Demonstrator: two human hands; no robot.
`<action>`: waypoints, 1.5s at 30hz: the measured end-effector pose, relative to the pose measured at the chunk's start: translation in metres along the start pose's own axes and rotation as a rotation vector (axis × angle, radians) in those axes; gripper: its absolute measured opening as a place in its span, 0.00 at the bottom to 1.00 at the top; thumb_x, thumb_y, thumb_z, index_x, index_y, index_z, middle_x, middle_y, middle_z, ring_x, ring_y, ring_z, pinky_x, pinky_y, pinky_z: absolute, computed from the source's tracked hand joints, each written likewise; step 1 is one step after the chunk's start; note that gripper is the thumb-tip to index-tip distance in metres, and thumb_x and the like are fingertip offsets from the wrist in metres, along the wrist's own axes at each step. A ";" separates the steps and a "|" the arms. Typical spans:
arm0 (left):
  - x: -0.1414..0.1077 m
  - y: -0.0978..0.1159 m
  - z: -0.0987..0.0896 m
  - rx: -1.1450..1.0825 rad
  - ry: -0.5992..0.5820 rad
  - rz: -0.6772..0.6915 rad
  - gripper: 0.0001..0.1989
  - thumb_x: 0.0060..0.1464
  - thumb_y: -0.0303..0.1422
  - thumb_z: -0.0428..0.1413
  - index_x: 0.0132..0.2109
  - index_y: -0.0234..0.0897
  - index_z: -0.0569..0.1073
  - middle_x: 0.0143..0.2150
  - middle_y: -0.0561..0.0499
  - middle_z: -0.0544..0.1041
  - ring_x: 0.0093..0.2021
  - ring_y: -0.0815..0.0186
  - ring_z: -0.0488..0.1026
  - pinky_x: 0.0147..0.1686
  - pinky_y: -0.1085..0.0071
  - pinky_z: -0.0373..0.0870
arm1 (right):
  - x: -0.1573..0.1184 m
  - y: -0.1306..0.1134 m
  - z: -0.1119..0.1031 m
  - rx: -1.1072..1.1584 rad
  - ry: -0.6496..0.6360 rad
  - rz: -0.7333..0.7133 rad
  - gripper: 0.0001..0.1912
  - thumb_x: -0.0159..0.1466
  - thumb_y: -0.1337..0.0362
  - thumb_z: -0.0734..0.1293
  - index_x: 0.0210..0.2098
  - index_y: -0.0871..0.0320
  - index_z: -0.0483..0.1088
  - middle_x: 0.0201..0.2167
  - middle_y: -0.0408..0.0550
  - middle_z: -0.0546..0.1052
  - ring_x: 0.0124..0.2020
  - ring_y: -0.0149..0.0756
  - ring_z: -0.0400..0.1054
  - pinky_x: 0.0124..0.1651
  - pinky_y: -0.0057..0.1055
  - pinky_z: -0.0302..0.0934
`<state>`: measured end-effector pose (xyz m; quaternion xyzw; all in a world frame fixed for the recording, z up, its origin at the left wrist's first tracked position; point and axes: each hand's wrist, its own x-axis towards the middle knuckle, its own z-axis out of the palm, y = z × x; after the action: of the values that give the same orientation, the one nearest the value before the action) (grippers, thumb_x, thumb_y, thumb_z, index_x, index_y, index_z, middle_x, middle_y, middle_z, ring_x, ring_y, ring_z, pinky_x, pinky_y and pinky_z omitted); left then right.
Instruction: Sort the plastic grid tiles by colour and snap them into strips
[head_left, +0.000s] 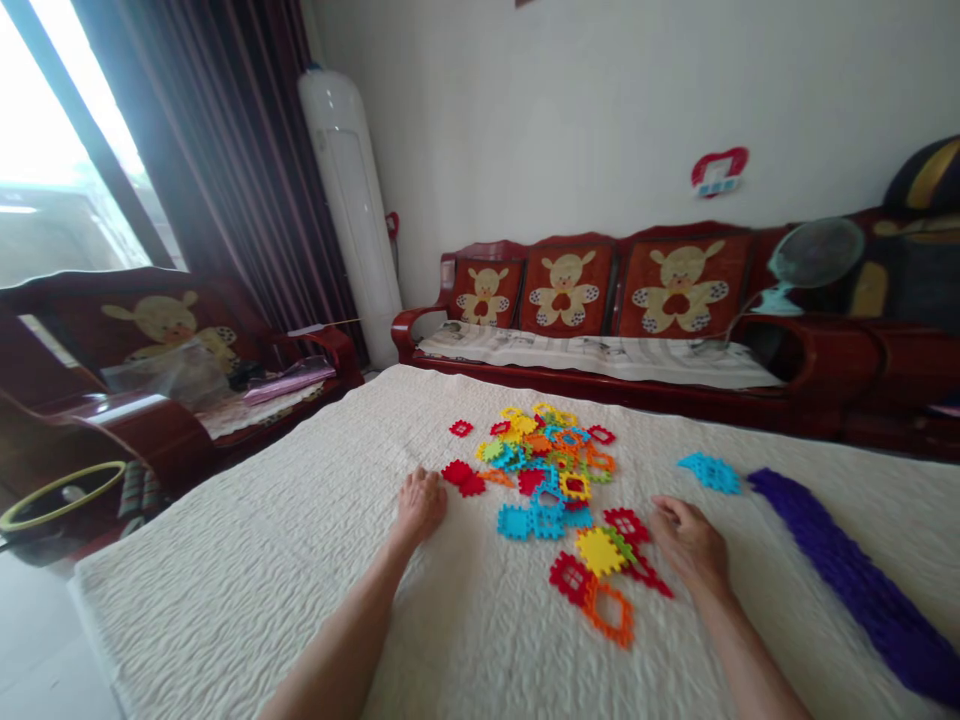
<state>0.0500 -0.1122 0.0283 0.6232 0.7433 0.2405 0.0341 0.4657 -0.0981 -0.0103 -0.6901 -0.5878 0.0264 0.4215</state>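
Observation:
My left hand [422, 503] rests on the cream quilted cloth, fingers curled down, with nothing showing in it. Just right of its fingers lie two red interlocking toy pieces [463, 477], apart from the hand. My right hand [691, 545] is loosely curled, thumb side up, and no object shows in its fingers. Close to its left are a red window-shaped piece [626, 524], a yellow square piece [600, 551] and an orange frame piece [609, 612]. Between the hands spreads a heap of plastic pieces in several colours, including blue ones [514, 521].
The quilted cloth [247, 560] covers the table. Right of my right hand lie a blue joined piece [712, 473] and a long purple knitted strip [847, 575]. Beyond the table stands a wooden sofa [517, 377]; a wooden armchair [127, 425] is at left.

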 end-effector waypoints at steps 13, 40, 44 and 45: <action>0.026 0.071 0.011 -0.415 0.009 0.087 0.23 0.58 0.46 0.50 0.51 0.36 0.75 0.43 0.45 0.80 0.43 0.61 0.76 0.43 0.66 0.70 | -0.003 0.002 0.004 0.026 0.019 -0.030 0.19 0.54 0.56 0.57 0.37 0.57 0.74 0.37 0.52 0.78 0.38 0.42 0.72 0.44 0.37 0.64; 0.047 0.089 0.077 -0.175 0.071 0.258 0.20 0.56 0.49 0.51 0.33 0.38 0.77 0.36 0.45 0.75 0.41 0.60 0.70 0.45 0.66 0.63 | -0.009 -0.007 0.000 0.027 -0.050 -0.189 0.12 0.58 0.61 0.59 0.35 0.56 0.73 0.36 0.49 0.78 0.39 0.39 0.73 0.45 0.35 0.65; 0.044 0.089 0.075 -0.130 0.112 0.361 0.19 0.60 0.42 0.47 0.31 0.37 0.76 0.34 0.45 0.76 0.38 0.62 0.70 0.45 0.66 0.62 | -0.009 -0.018 -0.004 0.069 -0.049 -0.218 0.11 0.59 0.61 0.60 0.35 0.55 0.72 0.36 0.49 0.78 0.39 0.39 0.72 0.46 0.36 0.65; 0.043 0.089 0.075 -0.128 0.122 0.392 0.18 0.61 0.40 0.46 0.31 0.37 0.76 0.34 0.46 0.76 0.38 0.62 0.70 0.45 0.66 0.62 | -0.010 -0.025 -0.004 0.089 -0.045 -0.244 0.10 0.60 0.62 0.60 0.36 0.55 0.72 0.37 0.50 0.78 0.40 0.39 0.72 0.47 0.36 0.65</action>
<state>0.1474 -0.0385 0.0084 0.7367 0.5918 0.3265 -0.0189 0.4453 -0.1102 0.0030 -0.5933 -0.6750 0.0167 0.4384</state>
